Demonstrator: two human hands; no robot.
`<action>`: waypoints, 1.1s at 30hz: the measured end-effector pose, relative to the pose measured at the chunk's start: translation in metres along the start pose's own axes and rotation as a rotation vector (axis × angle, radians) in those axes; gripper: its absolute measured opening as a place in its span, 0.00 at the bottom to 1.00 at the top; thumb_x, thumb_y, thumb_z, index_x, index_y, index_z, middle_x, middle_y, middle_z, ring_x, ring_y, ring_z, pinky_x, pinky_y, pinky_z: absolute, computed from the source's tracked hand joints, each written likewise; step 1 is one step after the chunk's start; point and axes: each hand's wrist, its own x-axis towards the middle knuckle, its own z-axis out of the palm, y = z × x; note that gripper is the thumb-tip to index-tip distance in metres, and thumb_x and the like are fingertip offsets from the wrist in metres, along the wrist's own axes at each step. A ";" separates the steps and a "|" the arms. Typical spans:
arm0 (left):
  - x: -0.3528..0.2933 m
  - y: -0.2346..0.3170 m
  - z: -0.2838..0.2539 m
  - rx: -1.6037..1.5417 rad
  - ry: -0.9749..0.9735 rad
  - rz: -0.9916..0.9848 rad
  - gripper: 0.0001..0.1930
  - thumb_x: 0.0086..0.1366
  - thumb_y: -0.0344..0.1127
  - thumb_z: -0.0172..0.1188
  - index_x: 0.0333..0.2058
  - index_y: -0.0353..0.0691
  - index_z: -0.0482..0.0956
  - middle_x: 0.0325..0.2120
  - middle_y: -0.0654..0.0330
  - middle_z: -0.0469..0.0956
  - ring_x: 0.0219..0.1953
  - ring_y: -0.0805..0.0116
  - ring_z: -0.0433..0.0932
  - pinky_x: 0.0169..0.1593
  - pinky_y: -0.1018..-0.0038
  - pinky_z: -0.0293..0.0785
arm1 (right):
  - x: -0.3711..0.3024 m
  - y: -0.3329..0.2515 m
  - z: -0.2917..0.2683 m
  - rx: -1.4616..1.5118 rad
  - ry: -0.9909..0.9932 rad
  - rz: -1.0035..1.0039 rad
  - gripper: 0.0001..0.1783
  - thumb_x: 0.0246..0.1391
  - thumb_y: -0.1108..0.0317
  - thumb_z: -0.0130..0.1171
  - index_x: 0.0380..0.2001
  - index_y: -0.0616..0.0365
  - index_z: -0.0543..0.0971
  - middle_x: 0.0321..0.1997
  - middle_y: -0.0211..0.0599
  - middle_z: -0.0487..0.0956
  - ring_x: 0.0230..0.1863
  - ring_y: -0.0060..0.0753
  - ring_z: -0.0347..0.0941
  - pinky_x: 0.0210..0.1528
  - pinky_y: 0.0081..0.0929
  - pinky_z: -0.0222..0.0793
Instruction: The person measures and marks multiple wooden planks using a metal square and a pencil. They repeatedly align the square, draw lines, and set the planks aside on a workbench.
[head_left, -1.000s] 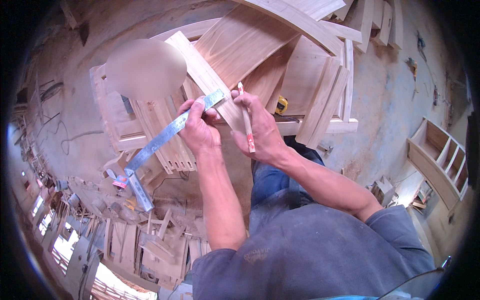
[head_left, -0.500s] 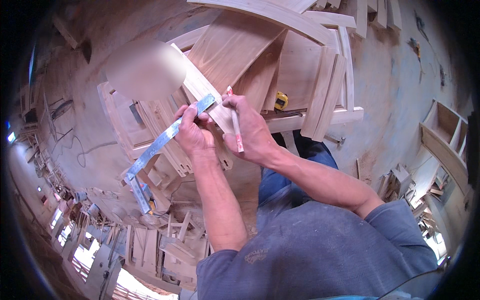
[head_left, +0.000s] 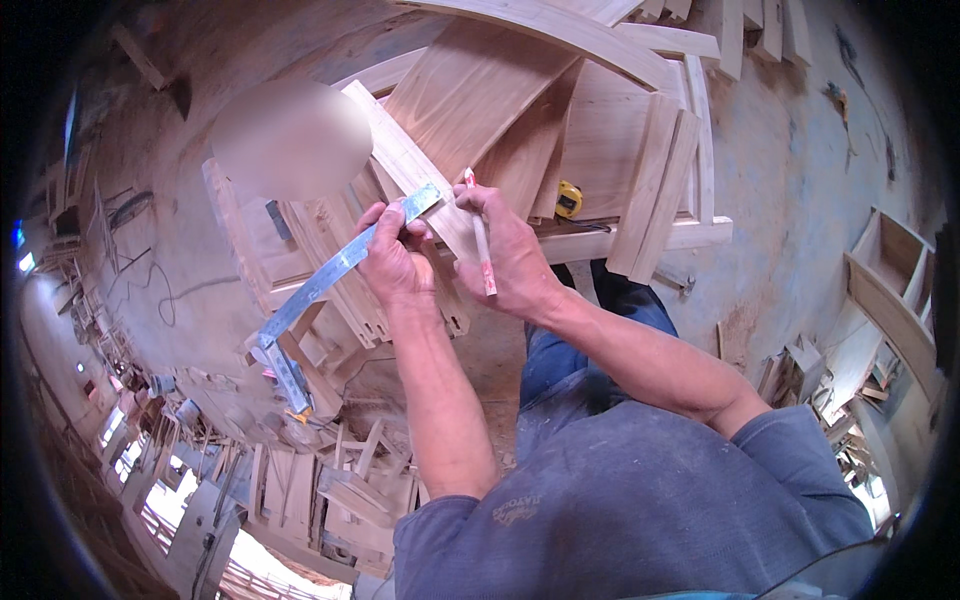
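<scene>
My left hand (head_left: pixel 398 268) grips the blade of an L-shaped metal carpenter's square (head_left: pixel 318 282). One end of the square lies across a pale wooden strip (head_left: pixel 402 150), and its short leg hangs out at the lower left. On the strip's right side is my right hand (head_left: pixel 515 258), closed with a red-and-white pencil (head_left: pixel 481 238) held between its fingers. The pencil stands steeply, its upper end rising past the knuckles. The fingers of this hand also rest along the strip's near end. Whether the pencil touches the wood cannot be made out.
Beyond my hands lie wide wooden panels (head_left: pixel 480 85) and a curved rail (head_left: pixel 545 28). A yellow tape measure (head_left: pixel 569 199) sits by the frame's near rail (head_left: pixel 640 237). Narrow boards (head_left: pixel 655 185) lean at right. An open wooden box (head_left: pixel 895 265) stands on the floor at far right.
The whole view has shifted slightly to the right. Both hands keep their grips, with the square and the pencil in almost the same places against the wooden strip.
</scene>
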 end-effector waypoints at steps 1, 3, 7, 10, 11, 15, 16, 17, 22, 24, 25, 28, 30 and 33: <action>0.001 -0.001 -0.001 -0.016 -0.003 -0.007 0.13 0.64 0.21 0.62 0.46 0.37 0.75 0.33 0.48 0.83 0.22 0.64 0.79 0.23 0.69 0.77 | 0.000 0.002 0.001 -0.001 0.005 -0.014 0.35 0.41 0.79 0.57 0.58 0.61 0.65 0.55 0.60 0.73 0.58 0.66 0.72 0.64 0.48 0.68; 0.002 -0.003 -0.002 -0.029 -0.006 -0.012 0.14 0.64 0.20 0.62 0.47 0.36 0.74 0.34 0.47 0.84 0.21 0.64 0.80 0.23 0.69 0.79 | 0.000 0.006 0.002 -0.003 0.013 -0.041 0.35 0.42 0.79 0.57 0.58 0.61 0.65 0.56 0.60 0.73 0.59 0.66 0.72 0.64 0.48 0.68; 0.003 -0.002 -0.006 -0.011 -0.027 -0.012 0.12 0.64 0.21 0.63 0.45 0.38 0.76 0.35 0.48 0.84 0.23 0.63 0.80 0.24 0.69 0.76 | 0.000 0.008 0.000 -0.011 0.000 -0.048 0.36 0.42 0.78 0.59 0.59 0.60 0.65 0.57 0.59 0.73 0.60 0.64 0.73 0.65 0.46 0.69; 0.005 0.004 -0.023 -0.046 -0.102 -0.089 0.13 0.64 0.22 0.64 0.46 0.40 0.77 0.35 0.48 0.84 0.23 0.63 0.80 0.22 0.70 0.74 | 0.000 0.012 -0.007 -0.013 -0.021 -0.032 0.36 0.43 0.78 0.62 0.59 0.58 0.64 0.60 0.58 0.73 0.61 0.61 0.74 0.65 0.44 0.70; 0.008 0.008 -0.034 -0.067 -0.135 -0.128 0.14 0.64 0.21 0.63 0.47 0.40 0.77 0.35 0.48 0.84 0.22 0.63 0.81 0.22 0.70 0.74 | 0.001 0.012 -0.010 -0.019 -0.042 -0.015 0.37 0.44 0.77 0.64 0.59 0.57 0.63 0.62 0.56 0.73 0.63 0.58 0.74 0.66 0.42 0.69; 0.036 0.003 -0.074 -0.020 -0.153 -0.242 0.14 0.64 0.24 0.66 0.47 0.39 0.77 0.34 0.52 0.83 0.22 0.65 0.80 0.21 0.71 0.72 | 0.003 0.013 -0.022 -0.050 -0.066 -0.005 0.37 0.45 0.77 0.65 0.60 0.55 0.63 0.66 0.53 0.73 0.67 0.53 0.73 0.68 0.40 0.68; 0.046 -0.003 -0.085 0.040 -0.145 -0.262 0.14 0.64 0.24 0.66 0.48 0.38 0.77 0.33 0.52 0.83 0.22 0.65 0.80 0.21 0.71 0.73 | 0.003 0.012 -0.023 -0.056 -0.065 -0.006 0.37 0.45 0.77 0.65 0.60 0.55 0.63 0.66 0.54 0.73 0.67 0.53 0.73 0.69 0.40 0.68; 0.057 -0.011 -0.096 0.098 -0.137 -0.284 0.14 0.65 0.25 0.67 0.48 0.37 0.77 0.32 0.53 0.83 0.22 0.66 0.80 0.21 0.71 0.74 | 0.001 0.012 -0.023 -0.065 -0.063 -0.007 0.37 0.45 0.77 0.65 0.60 0.55 0.63 0.67 0.54 0.73 0.68 0.52 0.72 0.69 0.40 0.67; 0.088 -0.038 -0.132 0.294 -0.050 -0.392 0.11 0.68 0.29 0.65 0.46 0.32 0.78 0.28 0.54 0.83 0.22 0.66 0.81 0.23 0.73 0.79 | 0.000 0.007 -0.023 -0.108 -0.047 -0.038 0.38 0.45 0.77 0.64 0.60 0.56 0.63 0.66 0.56 0.72 0.68 0.56 0.71 0.69 0.42 0.66; 0.081 -0.043 -0.139 0.283 0.029 -0.418 0.11 0.69 0.31 0.64 0.47 0.32 0.79 0.29 0.53 0.83 0.22 0.66 0.81 0.23 0.74 0.79 | 0.000 0.006 -0.020 -0.142 -0.024 -0.078 0.37 0.43 0.76 0.63 0.60 0.58 0.63 0.63 0.57 0.72 0.64 0.63 0.72 0.67 0.44 0.67; 0.074 -0.043 -0.136 0.279 0.063 -0.432 0.11 0.70 0.32 0.63 0.47 0.31 0.79 0.29 0.53 0.83 0.23 0.66 0.81 0.22 0.74 0.78 | -0.001 0.005 -0.019 -0.164 -0.018 -0.072 0.37 0.43 0.77 0.63 0.60 0.58 0.63 0.63 0.57 0.72 0.63 0.63 0.72 0.66 0.45 0.67; 0.034 -0.044 -0.104 0.291 0.080 -0.297 0.14 0.73 0.36 0.60 0.49 0.31 0.78 0.33 0.53 0.83 0.26 0.64 0.83 0.25 0.70 0.80 | -0.002 -0.004 -0.017 -0.237 -0.001 -0.041 0.37 0.44 0.77 0.63 0.60 0.58 0.64 0.63 0.58 0.72 0.64 0.61 0.72 0.67 0.43 0.67; -0.002 -0.039 -0.065 0.164 -0.082 -0.256 0.16 0.74 0.38 0.59 0.51 0.31 0.78 0.36 0.53 0.83 0.30 0.63 0.84 0.31 0.67 0.82 | -0.007 -0.014 -0.015 -0.287 0.005 -0.005 0.37 0.46 0.78 0.64 0.60 0.57 0.64 0.67 0.59 0.72 0.69 0.57 0.70 0.71 0.39 0.64; -0.030 -0.043 -0.020 -0.175 -0.365 -0.265 0.17 0.77 0.41 0.56 0.54 0.33 0.76 0.38 0.54 0.83 0.37 0.61 0.85 0.42 0.64 0.83 | -0.019 -0.012 0.002 -0.310 -0.020 -0.033 0.38 0.46 0.77 0.64 0.61 0.57 0.63 0.67 0.58 0.72 0.69 0.57 0.71 0.70 0.41 0.66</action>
